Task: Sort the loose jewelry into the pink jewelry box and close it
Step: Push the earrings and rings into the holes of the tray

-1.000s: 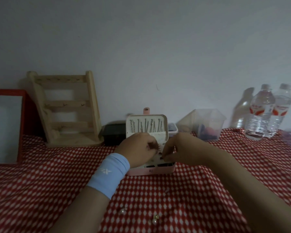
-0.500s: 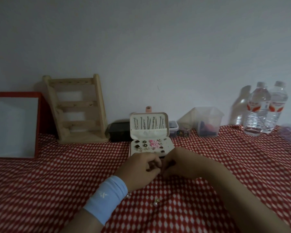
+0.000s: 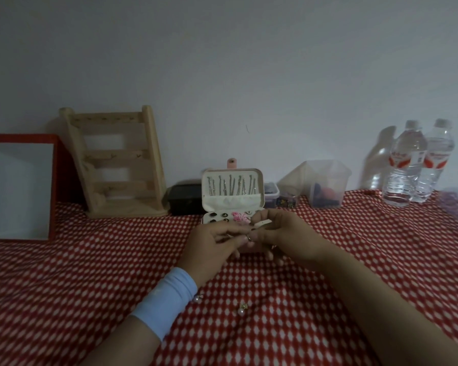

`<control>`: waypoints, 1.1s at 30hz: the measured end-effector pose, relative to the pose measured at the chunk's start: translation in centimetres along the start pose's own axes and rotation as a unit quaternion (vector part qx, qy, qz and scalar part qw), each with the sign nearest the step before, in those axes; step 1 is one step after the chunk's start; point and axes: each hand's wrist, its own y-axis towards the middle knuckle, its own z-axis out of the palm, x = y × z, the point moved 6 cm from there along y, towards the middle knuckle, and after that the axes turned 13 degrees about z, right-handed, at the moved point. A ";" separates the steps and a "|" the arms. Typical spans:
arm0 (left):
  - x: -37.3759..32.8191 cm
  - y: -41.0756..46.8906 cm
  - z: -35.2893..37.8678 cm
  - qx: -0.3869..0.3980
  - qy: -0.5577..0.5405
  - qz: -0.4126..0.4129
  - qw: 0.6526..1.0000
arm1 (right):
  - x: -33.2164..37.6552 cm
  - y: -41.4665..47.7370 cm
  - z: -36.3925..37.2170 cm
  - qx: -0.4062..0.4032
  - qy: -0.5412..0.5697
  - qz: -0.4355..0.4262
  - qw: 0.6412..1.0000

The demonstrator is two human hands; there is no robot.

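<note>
Your left hand [image 3: 214,247] and right hand [image 3: 283,233] meet just in front of the open pink jewelry box [image 3: 233,204]. The box sits mid-counter toward the far side, its lid propped upright with chains hung along the inside. The fingers of both hands are curled in, tips together, pinching a small piece [image 3: 249,237] with a metallic glint. It is too small to name, though two hands on one item suggests you are fitting or lining it up before it goes into the tray.

A pale tab [image 3: 262,222] sticks out above your right fingers; I cannot tell whether it belongs to the box or is held. Working this close to the tray keeps the carry short, and a drop would likely land in or by the box.

On the red checked cloth of the counter [image 3: 64,273], nearer you, a loose pearl [image 3: 241,310] lies in the open. A second pearl [image 3: 197,299] lies just beside your blue wristband [image 3: 167,302]. Sorting is not finished, so closing the lid has to wait. Mind that your left forearm doesn't sweep that near pearl.
</note>
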 end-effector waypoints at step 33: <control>0.9 -0.1 0.2 -0.016 -0.003 -0.012 1.000 | -0.2 0.2 0.0 0.004 0.114 0.001 0.993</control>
